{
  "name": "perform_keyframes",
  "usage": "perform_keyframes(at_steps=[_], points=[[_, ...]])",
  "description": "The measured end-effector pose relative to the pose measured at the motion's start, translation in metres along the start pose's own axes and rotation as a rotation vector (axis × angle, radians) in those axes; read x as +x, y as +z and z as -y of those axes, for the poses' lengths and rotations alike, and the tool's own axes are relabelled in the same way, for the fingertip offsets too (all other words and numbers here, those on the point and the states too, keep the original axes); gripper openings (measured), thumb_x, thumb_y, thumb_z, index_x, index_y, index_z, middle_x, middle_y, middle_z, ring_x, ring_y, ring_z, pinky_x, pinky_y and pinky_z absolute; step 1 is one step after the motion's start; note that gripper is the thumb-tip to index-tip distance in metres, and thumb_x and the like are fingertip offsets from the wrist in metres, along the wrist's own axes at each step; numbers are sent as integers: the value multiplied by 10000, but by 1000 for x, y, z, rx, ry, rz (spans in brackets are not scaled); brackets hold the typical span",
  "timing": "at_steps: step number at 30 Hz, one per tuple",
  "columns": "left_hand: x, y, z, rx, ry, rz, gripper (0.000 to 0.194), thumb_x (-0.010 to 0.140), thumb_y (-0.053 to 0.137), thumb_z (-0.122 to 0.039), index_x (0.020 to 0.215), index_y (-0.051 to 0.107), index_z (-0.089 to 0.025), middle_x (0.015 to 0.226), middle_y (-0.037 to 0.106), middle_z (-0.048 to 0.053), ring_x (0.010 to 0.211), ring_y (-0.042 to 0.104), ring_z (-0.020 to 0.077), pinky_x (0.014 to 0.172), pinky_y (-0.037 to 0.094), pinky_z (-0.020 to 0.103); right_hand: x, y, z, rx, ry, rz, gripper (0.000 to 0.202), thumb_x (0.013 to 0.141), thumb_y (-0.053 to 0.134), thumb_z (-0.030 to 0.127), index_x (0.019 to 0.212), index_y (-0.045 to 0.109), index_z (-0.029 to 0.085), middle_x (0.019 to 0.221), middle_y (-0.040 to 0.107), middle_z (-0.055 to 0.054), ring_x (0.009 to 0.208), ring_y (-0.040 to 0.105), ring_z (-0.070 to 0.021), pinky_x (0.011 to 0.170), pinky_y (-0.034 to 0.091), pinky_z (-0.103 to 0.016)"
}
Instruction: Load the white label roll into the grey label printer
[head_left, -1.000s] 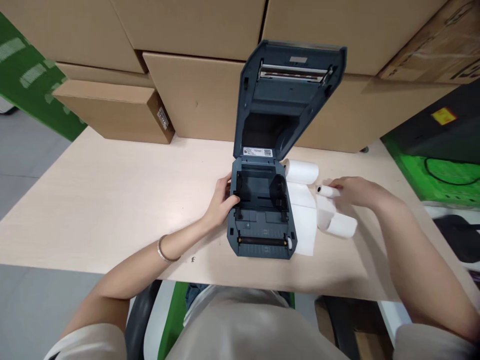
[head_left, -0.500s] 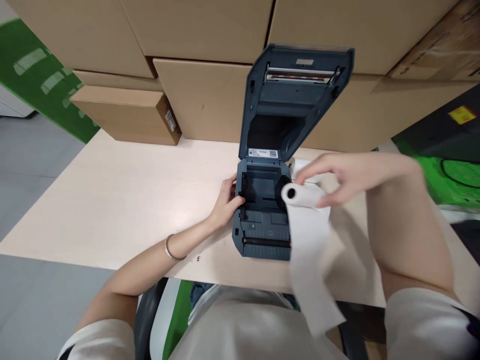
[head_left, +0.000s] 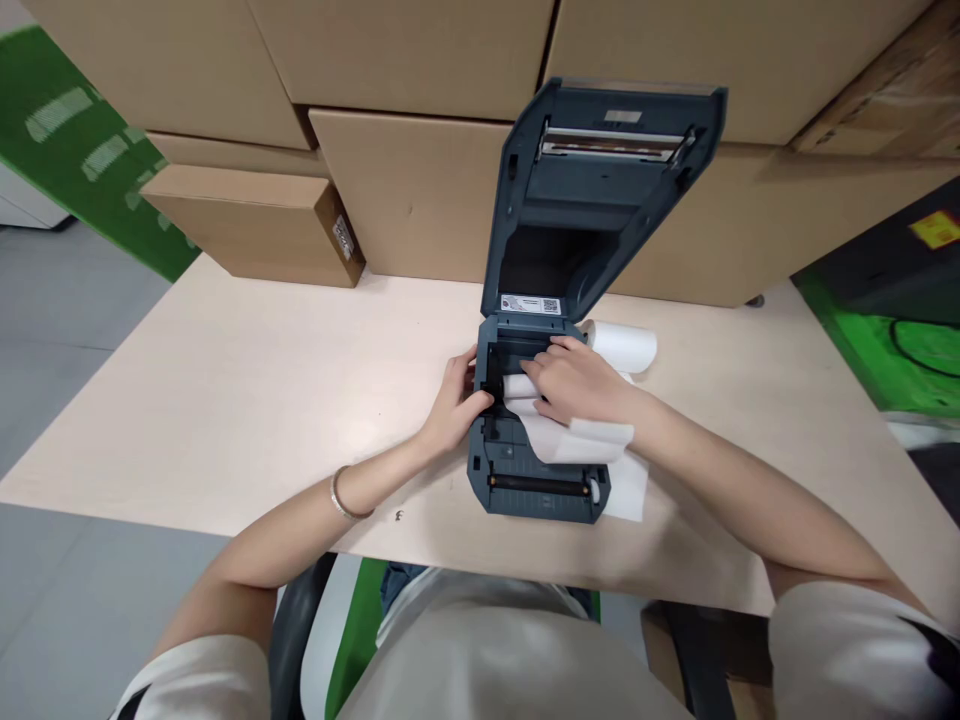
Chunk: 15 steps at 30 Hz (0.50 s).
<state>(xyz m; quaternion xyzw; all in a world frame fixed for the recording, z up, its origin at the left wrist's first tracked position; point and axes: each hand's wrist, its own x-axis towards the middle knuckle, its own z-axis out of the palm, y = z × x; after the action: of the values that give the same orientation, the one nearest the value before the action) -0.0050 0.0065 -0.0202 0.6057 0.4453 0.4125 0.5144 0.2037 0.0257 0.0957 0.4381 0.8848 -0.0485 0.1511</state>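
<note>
A dark blue-grey label printer sits on the table with its lid raised. My left hand grips the printer's left side wall, thumb over the edge. Inside the printer's bay, my right hand is closed on a white paper roll, mostly hidden under the fingers. The roll's loose strip drapes forward and to the right over the printer's front part. A black roller crosses the front of the bay. Behind my right hand, a second white roll lies on the table against the printer's right side.
Large cardboard boxes line the table's back edge, behind the raised lid. A smaller flat carton stands at the back left. The pale tabletop extends left and right of the printer. A dark case with a yellow label is at far right.
My right hand has moved left with the paper roll, from beside the printer's right edge into its bay. The strip that hung past the table edge now lies across the printer. My left hand stays put.
</note>
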Motion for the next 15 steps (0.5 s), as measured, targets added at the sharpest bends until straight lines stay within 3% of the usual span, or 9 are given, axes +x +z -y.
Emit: perform_keyframes(at_steps=[3,7,11,15], points=[[0,0,-1,-1,6,-6,786,828,633,-384,1573,448,-213,1532,530,146,1413,529,358,1219,459,570,-22,11,3,11,12,-90,451,1038,590,228,1424,703,23,1411,751,-235,1313,718,-352,1293,396,-543],[1,0,0,4,20,-8,763,828,639,-388,1551,467,-212,1527,533,146,1413,531,355,1230,454,564,-60,31,18,148,-138,-344,434,1131,493,354,1407,729,116,1393,787,-142,1282,757,-275,1264,509,-482],[2,0,3,0,23,-20,748,831,648,-371,1543,475,-222,1534,541,138,1416,535,349,1217,468,554,-81,49,43,132,-121,-477,621,1146,450,503,1466,675,21,1433,752,-213,1269,770,-320,1124,637,-481],[3,0,4,-5,25,-28,747,834,689,-363,1542,490,-231,1548,554,133,1443,537,354,1227,476,565,-84,62,58,54,-113,-562,691,1133,474,524,1506,632,-35,1500,692,-267,1354,728,-364,1189,598,-545]])
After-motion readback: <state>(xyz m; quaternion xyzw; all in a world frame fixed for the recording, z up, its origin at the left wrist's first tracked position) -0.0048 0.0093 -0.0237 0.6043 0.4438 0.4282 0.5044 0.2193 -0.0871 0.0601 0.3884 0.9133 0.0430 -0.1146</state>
